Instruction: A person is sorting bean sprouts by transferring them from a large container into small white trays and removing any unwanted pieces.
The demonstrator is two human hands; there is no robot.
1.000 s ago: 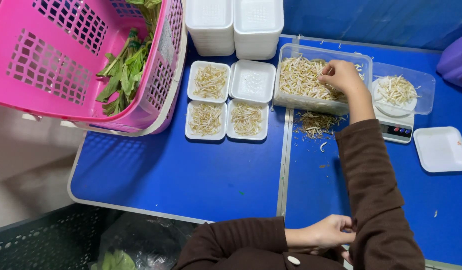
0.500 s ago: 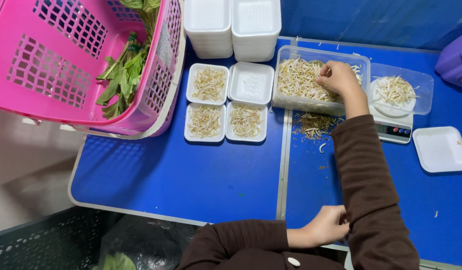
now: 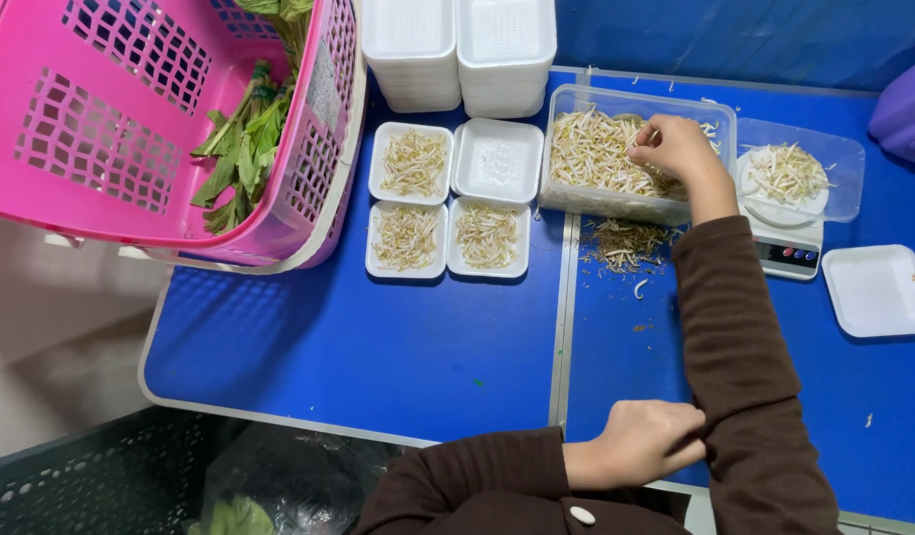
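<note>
Judging from how things lay, the portioning of bean sprouts was partly done. Three small white foam trays (image 3: 411,161) to the left of the right hand were already filled, and one tray (image 3: 498,159) among them, the nearest to that hand, was seen empty. Another portion of sprouts (image 3: 784,172) was lying on a tray upon the small scale (image 3: 789,238), just to the right of the right hand. A further empty tray (image 3: 878,289) was placed further right, and two stacks of unused trays (image 3: 457,50) were kept beyond the filled ones (so many portions appeared to be left). The clear container (image 3: 631,154) was found quite full of sprouts.

The right hand (image 3: 675,149) was reached into that container, its fingers bent and pinched together on a small bunch of sprouts; how much was gripped could not be told. The left hand (image 3: 641,441) was held near the body, loosely curled and laid against the right sleeve (image 3: 740,367), with nothing visibly held in it.

Some trimmed bits (image 3: 626,243) were scattered on the blue table (image 3: 378,347), just below the right hand. A pink basket (image 3: 160,119) with green leaves was set far to the left of both hands.
</note>
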